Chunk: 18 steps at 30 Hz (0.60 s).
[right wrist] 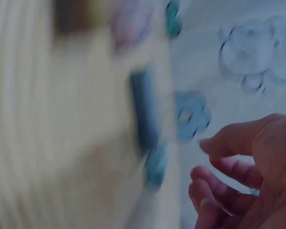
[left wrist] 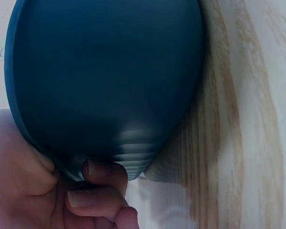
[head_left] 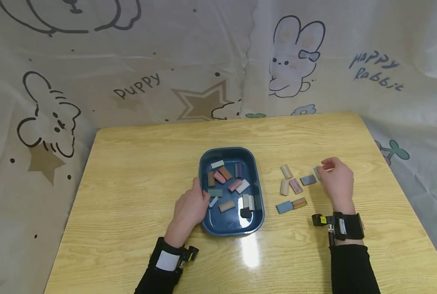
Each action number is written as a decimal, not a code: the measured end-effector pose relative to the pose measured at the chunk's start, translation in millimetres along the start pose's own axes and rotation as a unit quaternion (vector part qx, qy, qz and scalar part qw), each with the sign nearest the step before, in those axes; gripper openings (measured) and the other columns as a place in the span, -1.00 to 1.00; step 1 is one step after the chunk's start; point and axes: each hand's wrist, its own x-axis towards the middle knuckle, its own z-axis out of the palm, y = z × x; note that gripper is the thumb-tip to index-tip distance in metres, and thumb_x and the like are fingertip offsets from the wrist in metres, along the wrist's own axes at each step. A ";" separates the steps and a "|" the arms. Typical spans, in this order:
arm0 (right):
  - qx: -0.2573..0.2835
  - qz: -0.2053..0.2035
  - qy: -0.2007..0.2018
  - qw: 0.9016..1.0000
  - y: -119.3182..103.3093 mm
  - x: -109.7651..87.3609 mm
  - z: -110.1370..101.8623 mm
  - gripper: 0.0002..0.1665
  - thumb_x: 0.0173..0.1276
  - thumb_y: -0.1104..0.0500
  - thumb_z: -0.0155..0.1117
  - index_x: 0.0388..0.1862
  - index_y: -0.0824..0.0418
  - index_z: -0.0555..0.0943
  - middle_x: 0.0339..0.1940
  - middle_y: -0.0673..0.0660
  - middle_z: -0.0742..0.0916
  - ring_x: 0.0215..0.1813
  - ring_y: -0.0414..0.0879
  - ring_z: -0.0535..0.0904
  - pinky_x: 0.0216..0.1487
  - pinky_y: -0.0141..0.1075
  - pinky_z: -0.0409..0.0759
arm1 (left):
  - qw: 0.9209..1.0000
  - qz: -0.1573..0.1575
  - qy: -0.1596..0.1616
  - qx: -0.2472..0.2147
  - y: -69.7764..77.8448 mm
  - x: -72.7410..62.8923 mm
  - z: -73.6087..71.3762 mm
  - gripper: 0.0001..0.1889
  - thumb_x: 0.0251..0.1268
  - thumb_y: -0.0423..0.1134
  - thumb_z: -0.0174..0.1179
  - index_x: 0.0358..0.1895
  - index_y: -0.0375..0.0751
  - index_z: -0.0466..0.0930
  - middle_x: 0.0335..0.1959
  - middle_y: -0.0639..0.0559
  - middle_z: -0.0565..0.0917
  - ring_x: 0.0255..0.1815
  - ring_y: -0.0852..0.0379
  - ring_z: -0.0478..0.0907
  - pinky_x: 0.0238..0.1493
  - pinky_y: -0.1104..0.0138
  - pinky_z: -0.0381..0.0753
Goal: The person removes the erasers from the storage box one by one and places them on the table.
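Observation:
A dark blue tray [head_left: 218, 227] holds several small rectangular blocks in pastel colours. My left hand [head_left: 189, 206] grips its left rim, the thumb over the edge; in the left wrist view the fingers [left wrist: 97, 202] curl against the tray's outer wall. To the right, my right hand [head_left: 336, 179] hovers above the table beside a pale blue block [head_left: 316, 173], which it partly hides. In the right wrist view its thumb and fingers are apart with nothing between them, and that block [right wrist: 155, 167] lies past a grey-blue block [right wrist: 144, 109].
Between tray and right hand lie cream blocks [head_left: 284, 187], a pink block [head_left: 296, 185], a blue block [head_left: 285, 207] and a brown-orange block [head_left: 299, 203] on the wooden table [head_left: 141, 179]. A patterned cloth [head_left: 189, 53] hangs behind. A black block [head_left: 245, 212] sits in the tray.

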 end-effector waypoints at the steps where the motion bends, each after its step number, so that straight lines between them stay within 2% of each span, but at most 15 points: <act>1: 0.010 -0.031 0.003 0.999 -9.6 -3.6 2.6 -0.67 0.39 0.16 0.21 0.01 0.36 0.60 -0.17 0.31 0.70 -0.21 0.16 0.62 -0.32 -0.16 0.46 | 1.000 0.000 -0.001 0.001 0.0 0.2 -0.7 -0.64 0.49 -0.17 -0.07 0.18 -0.33 0.28 -0.67 -0.02 0.45 -0.77 0.09 0.40 -0.72 0.28 0.29; 4: 0.029 -0.137 -0.021 0.990 -45.4 -18.1 16.0 -0.76 0.37 0.21 0.27 -0.07 0.34 0.63 -0.26 0.25 0.72 -0.28 0.09 0.64 -0.32 -0.14 0.52 | 1.000 -0.003 -0.001 0.005 0.1 0.1 -2.8 -0.65 0.49 -0.18 -0.07 0.17 -0.33 0.28 -0.67 -0.02 0.45 -0.76 0.08 0.40 -0.72 0.28 0.28; 6: 0.024 -0.208 -0.053 0.976 -71.8 -32.0 28.6 -0.81 0.34 0.23 0.32 -0.10 0.28 0.65 -0.27 0.17 0.72 -0.29 0.01 0.63 -0.32 -0.15 0.55 | 1.000 -0.005 -0.003 0.005 -0.1 0.0 -3.3 -0.64 0.49 -0.18 -0.07 0.18 -0.33 0.27 -0.67 -0.02 0.45 -0.76 0.08 0.40 -0.72 0.29 0.28; 8: 0.014 -0.285 -0.098 0.954 -95.8 -47.3 43.1 -0.81 0.31 0.24 0.36 -0.11 0.24 0.67 -0.26 0.10 0.71 -0.28 -0.05 0.62 -0.29 -0.17 0.57 | 1.000 -0.004 -0.004 0.003 -0.2 0.3 -3.1 -0.64 0.49 -0.17 -0.07 0.18 -0.33 0.28 -0.67 -0.02 0.45 -0.76 0.08 0.40 -0.71 0.29 0.27; 9: 0.004 -0.325 -0.121 0.938 -106.5 -54.8 51.1 -0.80 0.29 0.23 0.38 -0.10 0.21 0.68 -0.23 0.07 0.71 -0.24 -0.07 0.63 -0.25 -0.17 0.58 | 1.000 -0.004 -0.004 0.002 -0.2 0.7 -3.0 -0.64 0.49 -0.17 -0.08 0.18 -0.33 0.28 -0.67 -0.02 0.45 -0.76 0.08 0.40 -0.71 0.29 0.27; 12: -0.029 -0.435 -0.189 0.880 -128.5 -73.8 73.2 -0.76 0.24 0.24 0.41 -0.09 0.16 0.69 -0.15 0.02 0.69 -0.11 -0.10 0.60 -0.10 -0.21 0.58 | 1.000 -0.004 -0.005 0.003 -0.2 1.6 -2.4 -0.65 0.49 -0.16 -0.07 0.17 -0.31 0.28 -0.66 -0.02 0.45 -0.75 0.08 0.40 -0.71 0.29 0.26; 14: -0.058 -0.478 -0.224 0.847 -136.4 -83.0 85.6 -0.76 0.21 0.26 0.42 -0.12 0.13 0.69 -0.16 0.00 0.66 -0.08 -0.11 0.57 -0.06 -0.23 0.56 | 1.000 -0.005 -0.005 0.005 0.2 1.6 -2.3 -0.66 0.49 -0.16 -0.06 0.16 -0.31 0.28 -0.66 -0.02 0.45 -0.74 0.07 0.40 -0.70 0.28 0.26; 15: -0.077 -0.492 -0.233 0.835 -138.7 -86.3 91.2 -0.78 0.21 0.27 0.41 -0.15 0.11 0.69 -0.18 -0.01 0.64 -0.08 -0.12 0.55 -0.06 -0.25 0.55 | 1.000 -0.004 -0.006 0.005 0.4 1.5 -2.1 -0.66 0.49 -0.16 -0.06 0.16 -0.31 0.28 -0.65 -0.02 0.45 -0.74 0.07 0.40 -0.70 0.28 0.25; 16: -0.096 -0.498 -0.240 0.828 -139.8 -89.4 96.0 -0.79 0.21 0.28 0.40 -0.16 0.10 0.69 -0.21 -0.02 0.63 -0.10 -0.13 0.54 -0.08 -0.26 0.55 | 1.000 -0.004 -0.006 0.006 0.6 1.2 -1.8 -0.66 0.48 -0.16 -0.05 0.15 -0.31 0.28 -0.65 -0.03 0.45 -0.74 0.07 0.40 -0.70 0.27 0.26; 18: -0.122 -0.504 -0.243 0.820 -140.5 -93.9 103.4 -0.81 0.22 0.29 0.37 -0.19 0.08 0.68 -0.27 -0.03 0.59 -0.17 -0.15 0.52 -0.17 -0.28 0.55 | 1.000 -0.006 -0.008 0.006 1.1 0.7 -1.8 -0.65 0.48 -0.16 -0.05 0.16 -0.31 0.28 -0.65 -0.03 0.45 -0.74 0.07 0.40 -0.69 0.27 0.26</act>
